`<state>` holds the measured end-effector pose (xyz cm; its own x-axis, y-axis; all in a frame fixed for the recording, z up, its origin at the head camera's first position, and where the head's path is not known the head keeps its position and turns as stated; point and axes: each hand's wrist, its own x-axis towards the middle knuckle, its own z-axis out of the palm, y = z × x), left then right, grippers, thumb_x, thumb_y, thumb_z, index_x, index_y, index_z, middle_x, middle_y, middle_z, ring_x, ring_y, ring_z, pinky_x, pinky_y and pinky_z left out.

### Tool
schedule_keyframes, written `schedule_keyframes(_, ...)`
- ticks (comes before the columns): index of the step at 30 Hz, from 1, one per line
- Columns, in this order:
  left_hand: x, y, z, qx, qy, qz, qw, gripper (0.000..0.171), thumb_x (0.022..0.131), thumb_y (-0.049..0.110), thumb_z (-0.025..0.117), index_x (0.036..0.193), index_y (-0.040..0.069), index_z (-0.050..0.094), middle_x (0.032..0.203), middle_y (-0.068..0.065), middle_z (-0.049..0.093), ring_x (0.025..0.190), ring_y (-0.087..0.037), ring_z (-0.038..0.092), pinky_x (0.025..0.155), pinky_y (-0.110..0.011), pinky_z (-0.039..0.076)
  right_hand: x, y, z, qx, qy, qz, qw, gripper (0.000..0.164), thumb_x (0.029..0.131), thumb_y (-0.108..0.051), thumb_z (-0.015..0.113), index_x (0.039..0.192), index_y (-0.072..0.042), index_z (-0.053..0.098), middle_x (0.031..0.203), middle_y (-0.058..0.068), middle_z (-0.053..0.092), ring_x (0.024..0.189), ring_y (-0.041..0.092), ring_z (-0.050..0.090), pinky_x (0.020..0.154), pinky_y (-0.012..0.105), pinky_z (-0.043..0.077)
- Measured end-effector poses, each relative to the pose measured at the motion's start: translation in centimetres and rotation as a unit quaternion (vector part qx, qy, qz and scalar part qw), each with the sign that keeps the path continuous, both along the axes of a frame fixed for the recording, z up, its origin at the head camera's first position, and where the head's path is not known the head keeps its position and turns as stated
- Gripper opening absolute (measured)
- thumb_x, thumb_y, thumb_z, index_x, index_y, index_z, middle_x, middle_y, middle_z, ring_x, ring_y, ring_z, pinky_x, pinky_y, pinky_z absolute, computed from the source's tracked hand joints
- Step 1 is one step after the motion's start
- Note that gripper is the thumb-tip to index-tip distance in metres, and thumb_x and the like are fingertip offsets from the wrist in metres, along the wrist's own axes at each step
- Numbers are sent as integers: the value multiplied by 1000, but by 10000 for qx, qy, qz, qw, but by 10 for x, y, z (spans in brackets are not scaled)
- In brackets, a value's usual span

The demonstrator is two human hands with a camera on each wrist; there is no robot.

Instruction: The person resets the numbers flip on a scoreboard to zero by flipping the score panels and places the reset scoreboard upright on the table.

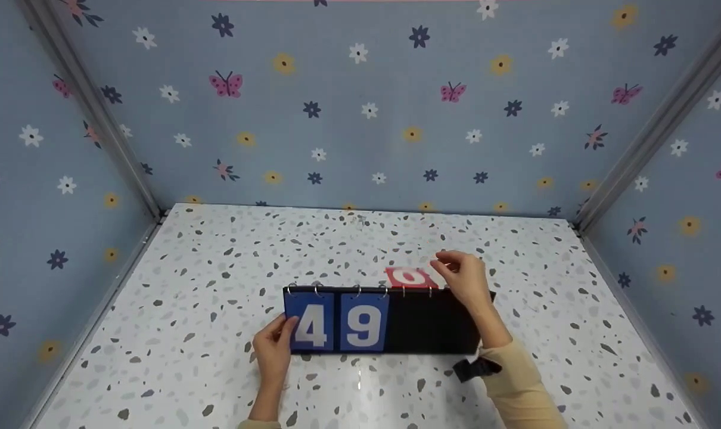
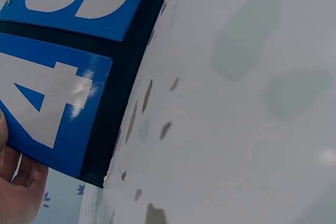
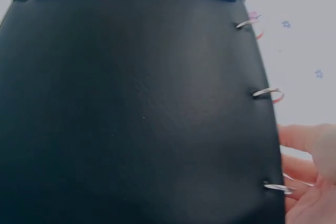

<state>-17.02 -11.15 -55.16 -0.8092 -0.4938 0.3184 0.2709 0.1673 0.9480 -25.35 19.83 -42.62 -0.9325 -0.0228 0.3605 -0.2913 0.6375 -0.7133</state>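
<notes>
A black flip scoreboard [image 1: 432, 322] stands on the speckled table, with silver rings along its top edge. On its front hang a blue card with a white 4 [image 1: 311, 325] and a blue card with a white 9 [image 1: 364, 325]. My left hand [image 1: 274, 348] grips the left edge, thumb in front over the 4 card, fingers behind. A red card with a white 0 [image 1: 409, 277] lies flipped back over the top. Beside it, my right hand [image 1: 465, 277] bends over the top right edge, thumb and fingers close together; I cannot tell whether they pinch a card.
The white speckled table [image 1: 187, 333] runs back to a blue patterned wall [image 1: 360, 119], with similar panels at left and right. Grey posts [image 1: 640, 119] stand in the corners. A black strap [image 1: 476, 368] is at the right wrist.
</notes>
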Motion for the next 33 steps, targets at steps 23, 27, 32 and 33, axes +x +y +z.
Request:
schedule_keyframes(23,21,16,35,-1243,152,697,9897,29,79,1,65,106,-4,54,102,-14,53,85,-23,51,68,-32,44,69,31,-34,-2274,1806,-995,9517,21,74,3,69,93,7,62,87,18,62,74,14,57,64,17,45)
schedule_keyframes(27,26,29,43,-1179,332,463,9914,27,79,0,64,103,-4,54,98,-14,54,84,-22,52,66,-27,44,72,37,-59,-2797,1870,-1120,9350,35,70,0,73,101,4,59,96,14,59,82,19,55,66,20,44)
schedule_keyframes(32,30,47,50,-1078,293,-35,9937,29,80,4,65,106,-4,54,99,-14,55,89,-23,53,72,-37,45,56,60,-120,-2422,1805,-1554,9405,57,63,-7,80,113,-5,54,107,9,55,91,17,53,70,20,42)
schedule_keyframes(33,30,50,51,-1051,259,-121,9941,29,80,5,65,106,-4,54,99,-14,55,90,-23,53,73,-38,45,50,67,-138,-2277,1833,-1620,9425,60,62,-10,81,115,-8,54,108,7,55,91,16,53,70,18,42)
